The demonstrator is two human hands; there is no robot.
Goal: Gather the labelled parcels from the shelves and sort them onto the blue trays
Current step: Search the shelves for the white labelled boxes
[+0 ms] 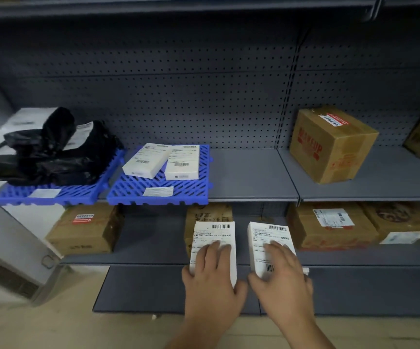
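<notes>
My left hand [212, 275] grips a white labelled box [215, 235] and my right hand [280, 278] grips a second white labelled box [266, 238]; both are held side by side in front of the lower shelf. Up on the middle shelf lies a blue slatted tray [178, 190] carrying two white labelled boxes [145, 159] [182, 161] and a loose paper label [158, 191]. To its left a second blue tray [77, 191] bears black plastic-bag parcels [52, 152].
A taped cardboard box [329, 144] stands on the middle shelf at right. Brown cartons [85, 229] [329, 226] [403, 222] sit on the lower shelf, one [208, 215] just behind the held boxes. The bottom shelf ledge [140, 288] juts out below my hands.
</notes>
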